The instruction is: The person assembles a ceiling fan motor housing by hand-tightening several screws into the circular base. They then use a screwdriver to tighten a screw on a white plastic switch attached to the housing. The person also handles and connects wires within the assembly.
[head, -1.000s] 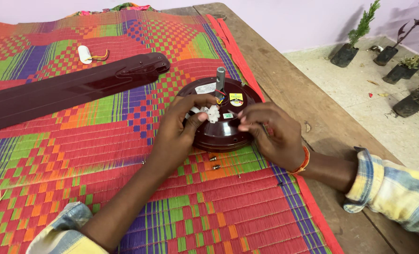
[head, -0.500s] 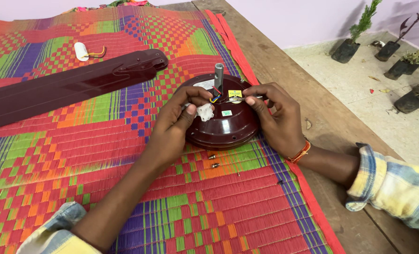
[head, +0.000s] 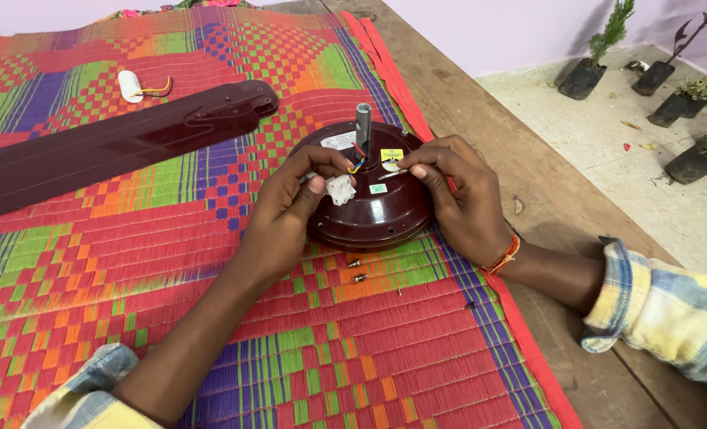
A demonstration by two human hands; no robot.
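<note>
A round dark maroon fan motor housing (head: 381, 213) lies on a woven mat, with a grey shaft (head: 363, 121) standing up from its middle and coloured wires at the shaft's base. My left hand (head: 294, 208) rests on the housing's left side and pinches a small white plastic connector block (head: 339, 189). My right hand (head: 457, 199) sits on the right side, thumb and fingers closed on a thin metal tool (head: 393, 171) whose tip points toward the wires. Stickers show on the housing top.
A long maroon fan blade (head: 115, 143) lies at the upper left, a white capacitor with yellow wires (head: 131, 86) beyond it. Two small screws (head: 357, 270) lie on the colourful mat (head: 171, 286) just below the housing. Wooden tabletop (head: 520, 175) runs along the right; potted plants (head: 600, 59) stand on the floor.
My right hand has lifted from the housing's near right side to its upper right and brought the thin tool toward the wires. My left hand shifted the white connector slightly left.
</note>
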